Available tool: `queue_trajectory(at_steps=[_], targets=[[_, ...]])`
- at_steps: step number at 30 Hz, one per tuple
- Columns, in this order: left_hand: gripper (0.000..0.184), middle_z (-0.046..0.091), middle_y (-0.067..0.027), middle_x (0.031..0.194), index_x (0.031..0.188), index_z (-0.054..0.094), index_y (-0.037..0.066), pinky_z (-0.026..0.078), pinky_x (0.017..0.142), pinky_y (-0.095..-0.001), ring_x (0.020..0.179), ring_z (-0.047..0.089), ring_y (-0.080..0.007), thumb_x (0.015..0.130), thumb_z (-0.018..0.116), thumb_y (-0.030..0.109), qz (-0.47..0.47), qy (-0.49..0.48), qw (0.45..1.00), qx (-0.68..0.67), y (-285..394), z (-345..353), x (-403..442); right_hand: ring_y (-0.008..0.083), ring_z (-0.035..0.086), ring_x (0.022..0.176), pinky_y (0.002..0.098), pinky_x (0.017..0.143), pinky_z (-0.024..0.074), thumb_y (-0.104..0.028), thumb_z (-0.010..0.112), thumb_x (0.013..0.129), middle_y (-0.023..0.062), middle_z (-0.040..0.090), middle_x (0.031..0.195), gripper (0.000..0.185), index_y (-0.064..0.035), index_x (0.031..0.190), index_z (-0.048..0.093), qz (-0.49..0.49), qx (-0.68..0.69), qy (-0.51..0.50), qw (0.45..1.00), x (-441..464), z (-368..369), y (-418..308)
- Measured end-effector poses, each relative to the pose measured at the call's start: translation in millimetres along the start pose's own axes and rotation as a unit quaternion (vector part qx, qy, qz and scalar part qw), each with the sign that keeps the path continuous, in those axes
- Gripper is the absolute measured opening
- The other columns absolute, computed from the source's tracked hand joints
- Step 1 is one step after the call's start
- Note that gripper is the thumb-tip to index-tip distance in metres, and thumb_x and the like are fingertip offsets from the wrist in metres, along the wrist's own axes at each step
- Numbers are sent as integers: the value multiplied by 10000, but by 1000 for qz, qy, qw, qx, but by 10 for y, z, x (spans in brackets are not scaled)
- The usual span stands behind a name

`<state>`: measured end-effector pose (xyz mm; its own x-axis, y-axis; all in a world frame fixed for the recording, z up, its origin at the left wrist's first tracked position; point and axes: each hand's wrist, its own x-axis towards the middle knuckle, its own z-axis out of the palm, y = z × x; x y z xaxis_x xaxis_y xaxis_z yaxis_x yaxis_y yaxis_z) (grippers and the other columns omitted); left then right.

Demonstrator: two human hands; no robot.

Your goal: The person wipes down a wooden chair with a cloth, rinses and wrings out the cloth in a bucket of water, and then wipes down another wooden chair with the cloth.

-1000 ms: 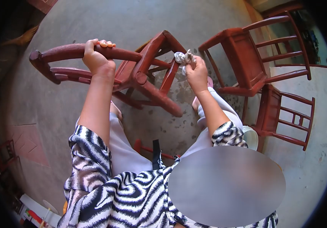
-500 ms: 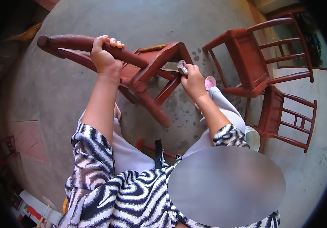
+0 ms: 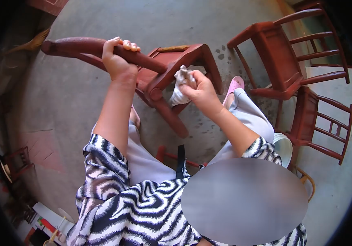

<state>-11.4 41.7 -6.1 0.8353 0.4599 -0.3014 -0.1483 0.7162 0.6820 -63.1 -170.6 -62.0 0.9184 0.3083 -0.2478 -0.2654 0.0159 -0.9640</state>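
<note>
**Chair tipped in one fist, cloth bunched in the other: the work is midway**

From the head camera's view, I'd call this well under way, since the red chair [image 3: 155,94] is tilted between the person's legs, with both hands busy at it. The left hand [image 3: 120,61] is closed firmly round one of its long wooden posts. The right hand [image 3: 202,92] pinches a crumpled whitish cloth [image 3: 180,88] in front of the chair's frame, close to a round joint; whether the cloth actually touches the wood, I can't tell. Nor can I make out which parts it has already been over, so how much is left stays open. Two more red chairs, the larger one [image 3: 276,57] and the smaller one [image 3: 305,117], are off to the right with no hand on them, and nothing on them shows whether they've had their turn. A pale bucket [image 3: 284,149] sits near the right knee.

Against half a second earlier, the cloth has come away from the frame's far corner, nearer the round joint, and more of it hangs loose. The left fist keeps its grip. The whole view has swung a little, so more of the pink slipper [image 3: 236,83] shows.
</note>
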Motion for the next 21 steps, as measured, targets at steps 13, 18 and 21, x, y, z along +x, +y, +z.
queue_trajectory(at_steps=[13, 18, 21], targets=[[140, 471, -55, 569, 674, 435, 97, 431, 629, -346, 562, 483, -203, 717, 553, 159, 15, -23, 999, 42, -95, 177, -97, 75, 508, 832, 212, 750, 420, -6, 548, 700, 13, 546, 889, 277, -24, 976, 533, -40, -50, -144, 987, -273, 41, -89], [131, 466, -59, 543, 670, 442, 68, 457, 563, -330, 514, 487, -186, 729, 542, 128, 21, -18, 999, 24, -69, 186, -56, 67, 525, 816, 227, 745, 437, 36, 480, 687, 15, 561, 934, 316, -36, 990, 532, 107, 144, -188, 966, -289, -30, -204], [127, 466, -52, 541, 676, 439, 70, 456, 557, -326, 504, 484, -187, 727, 541, 126, 19, -27, 999, 13, -76, 172, -37, 120, 554, 873, 262, 775, 448, 37, 545, 715, 25, 567, 963, 331, -39, 1037, 539, 31, 134, -147, 979, -306, 79, -284]])
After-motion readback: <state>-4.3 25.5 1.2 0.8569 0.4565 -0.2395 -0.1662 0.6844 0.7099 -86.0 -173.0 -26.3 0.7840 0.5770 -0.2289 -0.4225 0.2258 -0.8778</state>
